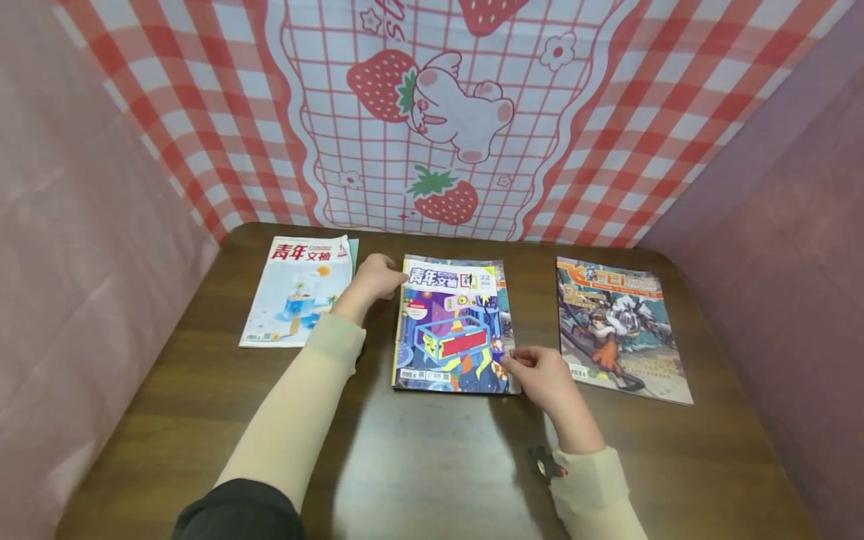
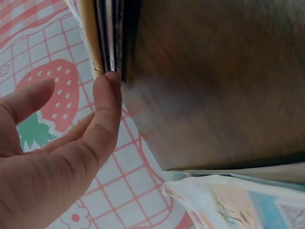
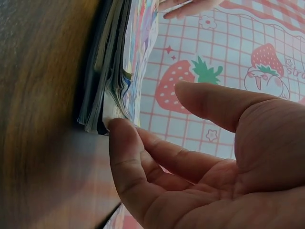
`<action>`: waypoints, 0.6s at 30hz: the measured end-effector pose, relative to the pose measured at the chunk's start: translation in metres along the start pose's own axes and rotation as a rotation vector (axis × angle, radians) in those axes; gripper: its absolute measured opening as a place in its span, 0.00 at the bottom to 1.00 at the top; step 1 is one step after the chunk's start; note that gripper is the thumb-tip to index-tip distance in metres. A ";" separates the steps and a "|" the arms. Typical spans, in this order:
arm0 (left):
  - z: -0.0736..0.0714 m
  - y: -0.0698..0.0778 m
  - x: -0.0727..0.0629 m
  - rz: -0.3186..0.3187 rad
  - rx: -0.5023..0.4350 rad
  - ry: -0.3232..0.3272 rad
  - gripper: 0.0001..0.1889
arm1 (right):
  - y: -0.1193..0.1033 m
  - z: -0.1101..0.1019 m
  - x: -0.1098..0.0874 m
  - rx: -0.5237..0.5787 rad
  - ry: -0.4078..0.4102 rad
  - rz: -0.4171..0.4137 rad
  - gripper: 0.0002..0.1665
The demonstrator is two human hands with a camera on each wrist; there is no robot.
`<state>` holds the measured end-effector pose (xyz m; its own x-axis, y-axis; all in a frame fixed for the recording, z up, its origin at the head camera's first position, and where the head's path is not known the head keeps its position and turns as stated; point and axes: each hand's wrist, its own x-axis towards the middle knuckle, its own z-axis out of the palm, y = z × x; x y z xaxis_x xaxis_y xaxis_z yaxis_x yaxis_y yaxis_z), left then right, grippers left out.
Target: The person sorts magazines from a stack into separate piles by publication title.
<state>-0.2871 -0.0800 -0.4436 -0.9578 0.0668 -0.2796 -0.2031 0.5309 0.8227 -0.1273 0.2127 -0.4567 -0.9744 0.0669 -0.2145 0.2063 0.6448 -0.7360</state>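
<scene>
A stack of magazines [image 1: 448, 330] lies mid-table, with a purple cover on top and the edge of another magazine showing behind it. At the stack's upper left edge is my left hand [image 1: 375, 280]. One fingertip of the left hand [image 2: 66, 157] presses the page edges, its thumb held apart. My right hand [image 1: 544, 377] is at the lower right edge of the pile. In the right wrist view a fingertip of the right hand [image 3: 190, 186] touches the layered edges [image 3: 112, 90], while the thumb stays off the cover.
To the left lies a white-and-blue magazine [image 1: 286, 296] with a greenish one peeking out beneath. A magazine with a fantasy figure [image 1: 617, 330] lies at the right. The brown table [image 1: 432, 465] meets a red checked strawberry cloth [image 1: 445, 199] at the back and pink side drapes.
</scene>
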 end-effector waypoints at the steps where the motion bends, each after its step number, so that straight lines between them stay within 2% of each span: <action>1: 0.001 0.001 0.002 0.005 0.002 0.002 0.28 | 0.001 0.000 0.000 -0.008 0.001 0.000 0.28; 6: 0.004 0.003 0.010 0.026 0.007 0.015 0.27 | 0.001 -0.001 0.000 -0.012 0.002 -0.019 0.26; 11: 0.006 -0.001 0.015 0.004 0.012 0.010 0.26 | -0.001 0.002 -0.001 0.001 -0.009 -0.023 0.25; 18: 0.011 -0.004 0.018 0.003 0.006 0.055 0.17 | -0.001 0.006 -0.003 -0.011 -0.007 -0.038 0.26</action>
<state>-0.3017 -0.0716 -0.4570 -0.9681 0.0218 -0.2495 -0.1994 0.5361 0.8203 -0.1245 0.2074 -0.4595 -0.9810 0.0369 -0.1905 0.1676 0.6553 -0.7365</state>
